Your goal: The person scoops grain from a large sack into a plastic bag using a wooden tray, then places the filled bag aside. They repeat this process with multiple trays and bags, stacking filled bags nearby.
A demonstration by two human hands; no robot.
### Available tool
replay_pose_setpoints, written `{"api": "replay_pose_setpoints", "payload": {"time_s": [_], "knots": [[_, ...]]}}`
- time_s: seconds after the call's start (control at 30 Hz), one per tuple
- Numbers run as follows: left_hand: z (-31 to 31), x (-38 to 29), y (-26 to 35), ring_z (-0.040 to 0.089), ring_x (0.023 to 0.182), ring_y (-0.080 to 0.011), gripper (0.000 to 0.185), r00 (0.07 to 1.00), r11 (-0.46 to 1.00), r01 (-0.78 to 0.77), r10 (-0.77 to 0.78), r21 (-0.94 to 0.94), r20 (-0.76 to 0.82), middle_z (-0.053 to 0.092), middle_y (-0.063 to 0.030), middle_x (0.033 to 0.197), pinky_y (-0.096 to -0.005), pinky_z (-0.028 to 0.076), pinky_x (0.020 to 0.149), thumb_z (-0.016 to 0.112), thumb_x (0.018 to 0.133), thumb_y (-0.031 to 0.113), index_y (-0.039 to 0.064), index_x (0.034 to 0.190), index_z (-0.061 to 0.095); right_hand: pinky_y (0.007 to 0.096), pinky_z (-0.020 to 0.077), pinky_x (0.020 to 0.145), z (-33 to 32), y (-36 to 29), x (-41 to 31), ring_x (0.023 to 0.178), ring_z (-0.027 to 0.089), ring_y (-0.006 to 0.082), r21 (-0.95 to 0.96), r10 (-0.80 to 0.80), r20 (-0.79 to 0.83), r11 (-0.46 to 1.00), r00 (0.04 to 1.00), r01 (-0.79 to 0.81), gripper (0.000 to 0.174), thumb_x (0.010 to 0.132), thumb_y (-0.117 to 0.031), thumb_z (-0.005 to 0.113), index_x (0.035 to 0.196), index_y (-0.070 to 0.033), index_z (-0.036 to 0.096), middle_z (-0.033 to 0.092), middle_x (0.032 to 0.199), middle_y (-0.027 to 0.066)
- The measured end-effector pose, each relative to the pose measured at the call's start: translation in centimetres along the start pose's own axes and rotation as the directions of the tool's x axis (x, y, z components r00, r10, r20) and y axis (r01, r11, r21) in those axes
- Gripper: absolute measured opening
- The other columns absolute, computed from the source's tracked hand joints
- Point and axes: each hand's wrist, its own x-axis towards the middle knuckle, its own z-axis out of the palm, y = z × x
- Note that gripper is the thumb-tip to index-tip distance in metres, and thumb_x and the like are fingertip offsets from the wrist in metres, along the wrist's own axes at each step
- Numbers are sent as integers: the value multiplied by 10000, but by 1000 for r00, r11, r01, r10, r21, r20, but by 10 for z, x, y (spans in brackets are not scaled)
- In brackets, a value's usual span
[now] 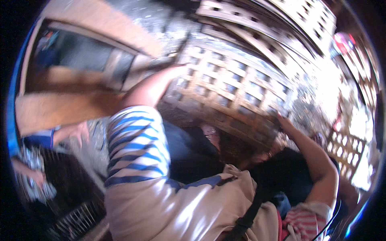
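A shallow lattice tray [232, 79], tan and apparently wooden, is held tilted in front of my body. Square openings run across it in rows, and blur hides what lies within them. My left hand [181, 69] is at its upper left edge, washed out by light, with the fingers hard to make out. On the right side edge, my right hand [284, 122] grips the tray with fingers along the rim. Below the tray my dark-clad legs [193, 144] show.
Pale slotted crates [271, 18] are stacked at the upper right. Another lattice crate [346, 150] stands at the right. Wooden boards [69, 111] frame an opening at left. Below them, another person's hands [77, 132] are near a dark slatted crate [72, 177].
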Motion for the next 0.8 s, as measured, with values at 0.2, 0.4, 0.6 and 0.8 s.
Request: {"api": "replay_pose_setpoints", "payload": {"time_s": [0.2,0.4,0.6,0.8], "knots": [[9,-28,34,531,1197,-345,521,996,993,-2,12,114,-85,554,-158,1327,-518,439,954,571,933,428,117,1344,496,386,420,1038,-9,47,38,1233,544,236,233,-79,222,972,972,26,627,1047,-518,331,1421,-40,485,582,1349,106],[22,-37,55,571,1149,-320,456,992,996,-1,12,87,-123,593,-156,1276,-481,464,934,582,938,378,100,1297,536,486,505,890,-35,37,64,1144,582,311,-326,56,176,945,983,5,572,1015,-520,389,1351,-67,484,588,1266,130],[10,-21,109,611,1102,-295,393,996,973,-75,86,219,-39,632,-154,1225,-444,488,914,593,944,329,83,1251,576,445,526,818,-22,-12,68,979,637,290,-774,72,202,623,977,115,414,970,-447,457,1085,-77,602,652,1040,109],[-18,-12,199,652,1055,-270,332,901,876,-385,288,290,326,670,-152,1173,-407,513,895,605,949,279,66,1204,616,404,548,747,20,-130,53,815,691,269,-985,361,93,171,928,32,364,926,-375,525,818,-87,720,716,814,87]]}}
